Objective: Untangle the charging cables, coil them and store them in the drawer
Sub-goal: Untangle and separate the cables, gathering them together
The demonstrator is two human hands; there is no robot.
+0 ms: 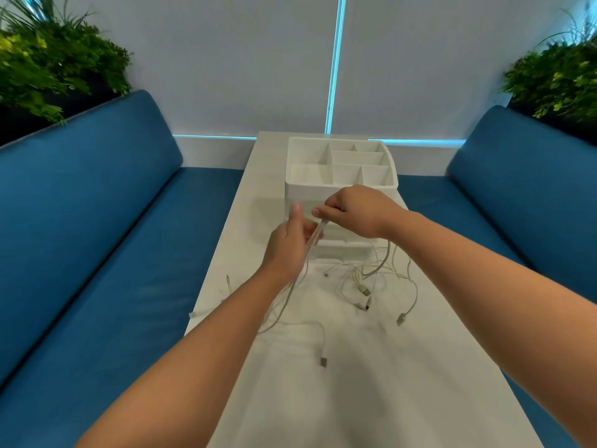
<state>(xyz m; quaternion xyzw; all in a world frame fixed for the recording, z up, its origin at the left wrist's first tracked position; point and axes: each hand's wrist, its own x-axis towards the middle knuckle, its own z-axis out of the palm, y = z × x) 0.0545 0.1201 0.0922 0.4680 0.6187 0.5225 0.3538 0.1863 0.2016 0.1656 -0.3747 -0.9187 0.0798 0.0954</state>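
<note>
Several white charging cables (371, 279) lie tangled on the white table (355, 399), their plugs scattered around. Both hands are raised above the table in front of a white desk organiser (339, 185). My left hand (287, 244) has loops of a white cable (284, 305) wrapped round its palm, thumb up. My right hand (352, 211) pinches that cable's strand just above the left hand. The cable's loose end trails down to a USB plug (323, 362) on the table. The organiser's drawer (342, 247) stands pulled out, mostly hidden behind my hands.
Blue sofa benches (113, 253) run along both sides of the narrow table. Green plants (48, 66) stand behind each backrest. One plug (193, 315) hangs over the table's left edge. The organiser's top compartments hold nothing.
</note>
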